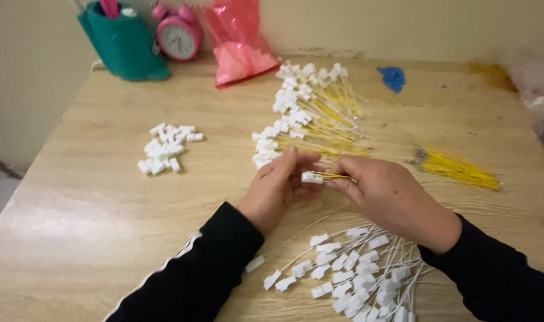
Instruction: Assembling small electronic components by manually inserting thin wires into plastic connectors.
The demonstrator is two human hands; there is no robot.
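A small white plastic connector sits pinched in the left hand fingertips, while the right hand closes on thin yellow wires entering it, above the wooden table. White-wired connectors lie nearest, finished yellow-wired ones beyond, loose white housings well left.

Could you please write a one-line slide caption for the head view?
Left hand holds a white connector while right hand holds its yellow wires.

White connectors, yellow wires — pink clock, teal holder, blue bits, pale wood-grain table
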